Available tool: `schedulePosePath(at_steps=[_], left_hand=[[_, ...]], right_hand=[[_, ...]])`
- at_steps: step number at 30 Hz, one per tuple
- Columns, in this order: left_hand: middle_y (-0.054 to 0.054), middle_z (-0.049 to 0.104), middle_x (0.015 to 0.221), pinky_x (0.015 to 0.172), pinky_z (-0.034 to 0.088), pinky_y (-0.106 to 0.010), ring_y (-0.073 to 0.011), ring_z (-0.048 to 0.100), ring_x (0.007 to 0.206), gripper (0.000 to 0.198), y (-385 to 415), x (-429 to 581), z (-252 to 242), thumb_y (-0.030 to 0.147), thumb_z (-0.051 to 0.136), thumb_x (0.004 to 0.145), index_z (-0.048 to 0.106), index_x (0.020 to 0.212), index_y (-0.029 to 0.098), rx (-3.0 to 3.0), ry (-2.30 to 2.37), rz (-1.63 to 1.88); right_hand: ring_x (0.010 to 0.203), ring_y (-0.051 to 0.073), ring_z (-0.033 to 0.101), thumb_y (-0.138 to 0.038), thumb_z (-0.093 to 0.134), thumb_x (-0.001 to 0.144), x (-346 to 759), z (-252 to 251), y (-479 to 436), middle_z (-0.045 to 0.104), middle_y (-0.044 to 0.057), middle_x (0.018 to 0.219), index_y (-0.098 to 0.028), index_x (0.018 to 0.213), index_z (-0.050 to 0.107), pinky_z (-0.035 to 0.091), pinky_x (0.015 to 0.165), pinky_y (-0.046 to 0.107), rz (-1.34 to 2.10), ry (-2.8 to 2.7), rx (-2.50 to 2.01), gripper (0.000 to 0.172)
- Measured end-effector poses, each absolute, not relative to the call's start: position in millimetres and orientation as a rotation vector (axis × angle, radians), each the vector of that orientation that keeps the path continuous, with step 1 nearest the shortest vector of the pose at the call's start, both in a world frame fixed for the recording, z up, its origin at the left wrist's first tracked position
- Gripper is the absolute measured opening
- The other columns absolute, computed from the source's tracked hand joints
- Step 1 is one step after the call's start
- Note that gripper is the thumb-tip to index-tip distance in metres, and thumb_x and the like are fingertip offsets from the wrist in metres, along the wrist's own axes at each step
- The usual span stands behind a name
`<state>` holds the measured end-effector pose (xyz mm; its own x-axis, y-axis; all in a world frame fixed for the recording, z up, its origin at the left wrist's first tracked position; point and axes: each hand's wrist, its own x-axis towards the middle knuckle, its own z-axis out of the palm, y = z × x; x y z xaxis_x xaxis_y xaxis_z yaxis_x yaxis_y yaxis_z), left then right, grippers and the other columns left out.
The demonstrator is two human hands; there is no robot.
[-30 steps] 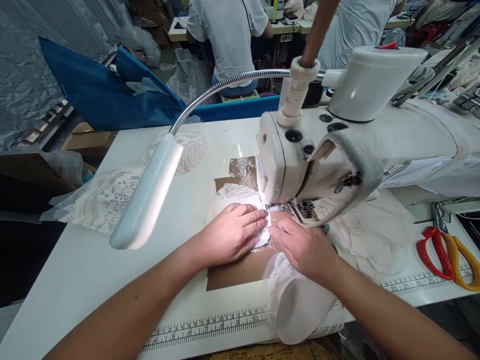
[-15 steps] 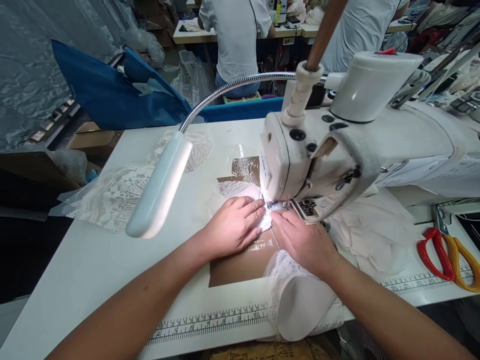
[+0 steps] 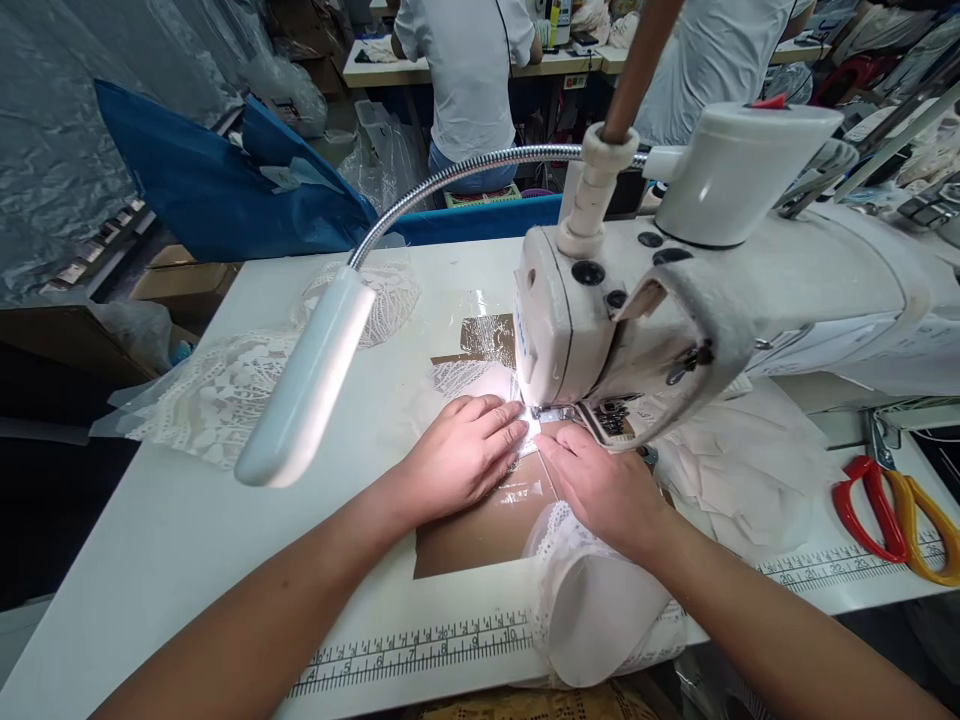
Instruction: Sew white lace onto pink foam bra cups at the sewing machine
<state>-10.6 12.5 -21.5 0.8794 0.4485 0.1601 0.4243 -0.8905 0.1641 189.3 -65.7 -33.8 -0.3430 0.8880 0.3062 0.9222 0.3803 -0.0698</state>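
Note:
A white lace-edged fabric point(image 3: 529, 436) lies under the needle end of a white sewing machine point(image 3: 559, 310). My left hand point(image 3: 472, 450) rests flat on it just left of the needle, fingers stretched out. Right of the needle, my right hand point(image 3: 600, 480) has its fingers drawn together at the fabric's edge; its fingertips are partly hidden. A white moulded cup point(image 3: 600, 615) with lace trim point(image 3: 559, 530) hangs over the table's front edge below my right wrist. Brown tape point(image 3: 472, 530) covers the tabletop under my hands.
A lamp point(image 3: 307, 380) on a bendable neck leans over the left side. Lace pieces point(image 3: 217, 390) lie at the left, pale fabric pieces point(image 3: 742, 460) at the right. Scissors point(image 3: 892, 500) with red and yellow handles lie near the right edge. Two people in white shirts sit beyond.
My right hand has shifted slightly left and down, and the bright fabric by the needle shows less between my hands. The whole view has shifted slightly. Both hands stay at the needle.

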Motion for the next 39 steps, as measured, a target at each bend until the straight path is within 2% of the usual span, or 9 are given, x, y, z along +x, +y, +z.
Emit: schedulePosePath(at_steps=[8, 12, 19, 22, 27, 30, 34, 36, 39], left_hand=[[-0.015, 0.056, 0.129, 0.095, 0.041, -0.044, -0.0306, 0.046, 0.119, 0.04, 11, -14, -24, 0.032, 0.041, 0.096, 0.052, 0.13, 0.012, 2.881, 0.814, 0.331], [-0.013, 0.053, 0.133, 0.1, 0.038, -0.046, -0.0314, 0.042, 0.125, 0.039, 6, -15, -21, 0.033, 0.044, 0.095, 0.054, 0.126, 0.012, 2.866, 0.908, 0.297], [-0.012, 0.056, 0.132, 0.092, 0.046, -0.042, -0.0306, 0.05, 0.118, 0.045, -30, -35, 18, 0.047, 0.053, 0.089, 0.058, 0.124, 0.018, 2.615, 0.977, 0.091], [-0.009, 0.055, 0.134, 0.097, 0.044, -0.037, -0.0255, 0.051, 0.121, 0.047, -31, -54, 26, 0.045, 0.054, 0.089, 0.052, 0.131, 0.021, 2.402, 0.958, 0.271], [-0.013, 0.057, 0.128, 0.084, 0.047, -0.035, -0.0291, 0.056, 0.112, 0.062, 4, -71, 15, 0.043, 0.062, 0.079, 0.049, 0.133, 0.017, 2.125, 1.263, 0.33], [-0.007, 0.064, 0.104, 0.07, 0.044, -0.028, -0.024, 0.061, 0.09, 0.056, 21, -68, 8, 0.034, 0.065, 0.072, 0.057, 0.124, 0.016, 1.976, 1.231, 0.246], [-0.001, 0.063, 0.081, 0.059, 0.039, -0.023, -0.0178, 0.059, 0.073, 0.022, 25, -65, 7, 0.028, 0.064, 0.069, 0.067, 0.086, 0.015, 1.852, 1.041, 0.212], [-0.001, 0.063, 0.08, 0.06, 0.04, -0.023, -0.017, 0.059, 0.074, 0.019, 21, -65, 8, 0.031, 0.064, 0.071, 0.064, 0.081, 0.015, 1.826, 0.986, 0.238], [-0.001, 0.061, 0.08, 0.061, 0.04, -0.022, -0.0162, 0.057, 0.075, 0.023, 13, -62, 10, 0.036, 0.066, 0.073, 0.063, 0.081, 0.014, 1.782, 0.895, 0.327]], right_hand=[[0.071, 0.017, 0.057, -0.011, 0.046, 0.085, 204, -25, -66, 0.068, 0.006, 0.086, -0.018, 0.109, 0.068, 0.038, 0.06, 0.027, -0.201, -2.35, -1.641, 0.034], [0.072, 0.02, 0.059, -0.016, 0.05, 0.087, 215, -13, -69, 0.067, 0.01, 0.084, -0.018, 0.106, 0.07, 0.04, 0.062, 0.029, -0.366, -2.32, -1.939, 0.027], [0.089, 0.026, 0.061, -0.003, 0.051, 0.079, 221, -15, -74, 0.066, 0.015, 0.097, -0.013, 0.105, 0.066, 0.044, 0.068, 0.033, -0.248, -2.571, -2.115, 0.032], [0.087, 0.027, 0.06, -0.001, 0.051, 0.076, 222, -19, -74, 0.066, 0.015, 0.091, -0.012, 0.105, 0.065, 0.044, 0.067, 0.034, -0.281, -2.588, -2.049, 0.035], [0.069, 0.026, 0.061, -0.002, 0.047, 0.075, 222, -20, -69, 0.065, 0.014, 0.076, -0.012, 0.104, 0.066, 0.04, 0.055, 0.032, -0.244, -2.535, -2.037, 0.037], [0.066, 0.023, 0.062, -0.001, 0.044, 0.075, 221, -13, -70, 0.068, 0.014, 0.083, -0.013, 0.11, 0.065, 0.04, 0.055, 0.03, -0.051, -2.487, -2.075, 0.042], [0.076, 0.02, 0.063, -0.012, 0.041, 0.087, 215, 5, -79, 0.068, 0.007, 0.092, -0.022, 0.12, 0.058, 0.042, 0.061, 0.028, 0.329, -2.348, -1.917, 0.039], [0.073, 0.018, 0.06, -0.026, 0.04, 0.093, 207, 13, -81, 0.066, 0.002, 0.083, -0.024, 0.104, 0.061, 0.041, 0.06, 0.026, 0.536, -2.256, -1.743, 0.024], [0.064, 0.015, 0.054, -0.039, 0.052, 0.088, 188, 15, -74, 0.061, -0.001, 0.074, -0.022, 0.078, 0.059, 0.039, 0.057, 0.025, 0.724, -2.073, -1.616, 0.021]])
